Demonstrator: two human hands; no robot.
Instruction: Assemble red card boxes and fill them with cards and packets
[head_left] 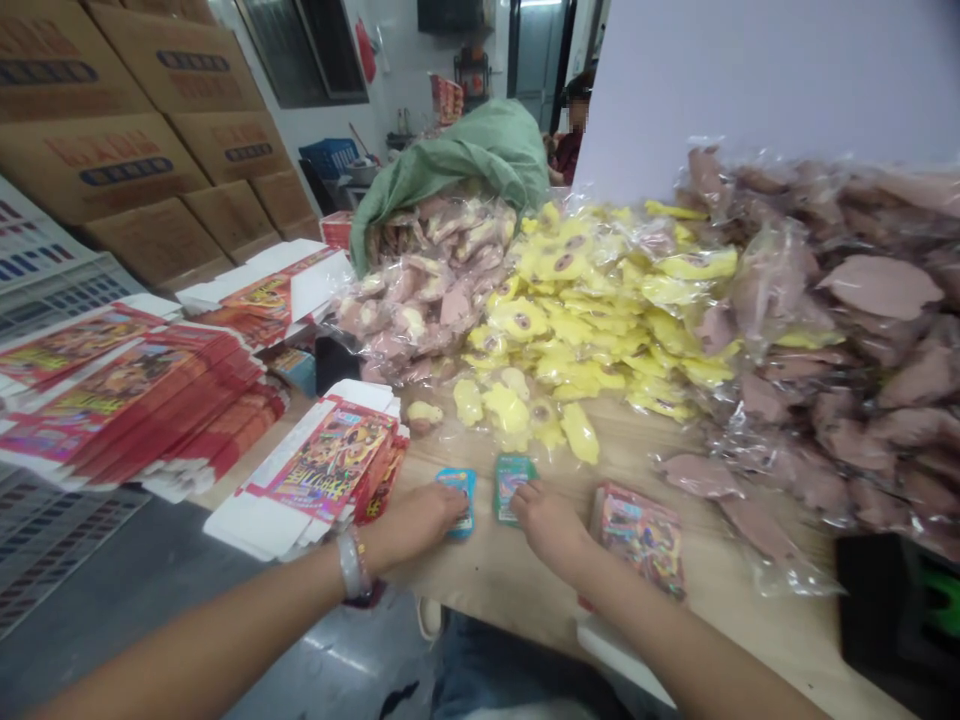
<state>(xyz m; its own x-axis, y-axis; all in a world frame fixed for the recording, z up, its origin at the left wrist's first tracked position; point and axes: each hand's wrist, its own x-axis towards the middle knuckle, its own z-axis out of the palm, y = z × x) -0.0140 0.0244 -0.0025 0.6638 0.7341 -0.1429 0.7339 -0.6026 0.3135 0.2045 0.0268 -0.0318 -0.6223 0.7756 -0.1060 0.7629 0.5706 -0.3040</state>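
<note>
My left hand (412, 525) has its fingertips on a small blue printed card (457, 500) lying on the wooden table (480, 570). My right hand (547, 525) presses on a small green printed card (514, 490) just beside it. Loose yellow foam pieces (510, 410) lie directly beyond both hands. A stack of printed cards (639, 535) sits to the right of my right hand. A pile of flat red-and-white printed box blanks (322, 470) lies to the left of my left hand.
Plastic bags of pinkish foam shapes (877, 290) cover the right, and a green sack (457, 160) spills more behind the yellow pieces. Stacked cartons (112, 130) stand at the left. A co-worker (571, 140) sits beyond. A black box (900, 610) sits at the right corner.
</note>
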